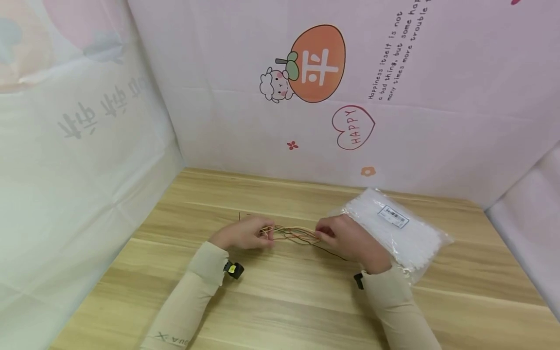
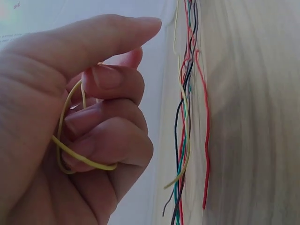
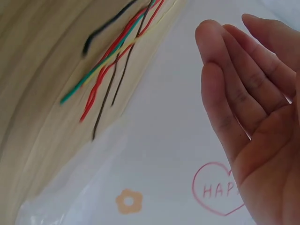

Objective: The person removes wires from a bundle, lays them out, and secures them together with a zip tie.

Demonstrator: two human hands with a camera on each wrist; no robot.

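A bundle of thin coloured wires (image 1: 295, 234), red, green, black and yellow, lies on the wooden table between the two hands. My left hand (image 1: 249, 232) is at the bundle's left end. Its curled fingers hold a looped yellow wire (image 2: 84, 157), apart from the other wires (image 2: 183, 117) in the left wrist view. At the bundle's right end is my right hand (image 1: 349, 238). The right wrist view shows that hand (image 3: 253, 91) with loosely bent fingers and nothing in them, beside the loose wire ends (image 3: 105, 70).
A clear plastic bag (image 1: 400, 231) of white contents, with a barcode label (image 1: 393, 217), lies behind and to the right of the right hand. Printed cloth walls (image 1: 245, 121) stand along the back and sides of the wooden table (image 1: 280, 301).
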